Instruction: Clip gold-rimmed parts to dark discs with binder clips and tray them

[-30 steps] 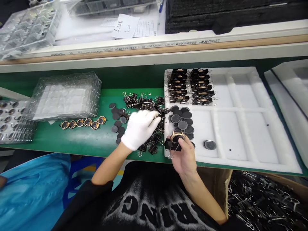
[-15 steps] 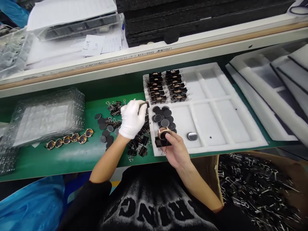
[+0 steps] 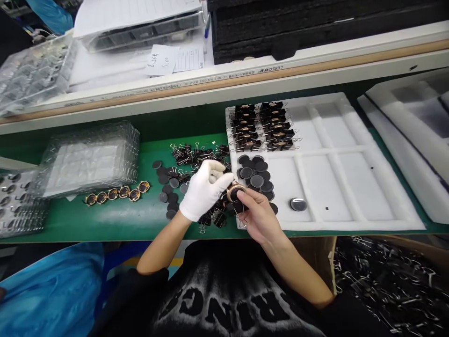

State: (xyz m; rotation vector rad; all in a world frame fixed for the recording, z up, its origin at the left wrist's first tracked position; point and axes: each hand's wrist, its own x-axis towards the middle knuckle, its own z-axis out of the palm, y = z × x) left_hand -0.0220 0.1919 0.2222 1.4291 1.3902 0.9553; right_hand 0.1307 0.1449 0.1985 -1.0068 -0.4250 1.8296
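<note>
My right hand is closed around a rose-gold round watch case with a black disc on its face, the thumb pressing on the disc. A black binder clip sits at the case's lower edge, its wire handles pointing down. My left hand, in a white glove, is at the upper left rim of the case, its fingers curled and pinching a binder clip that they mostly hide. Loose binder clips lie beneath and behind the hands. Black discs are heaped just beyond my right hand.
A white foam tray bears two rows of clipped watch cases and one shiny disc. Leftward are tortoiseshell-patterned round pieces and stacked clear trays. A box of binder clips stands lower right. A shelf edge crosses behind.
My left hand has come down and right from the clip pile to the watch case. My right hand still holds the case and its clip. The view has shifted left.
</note>
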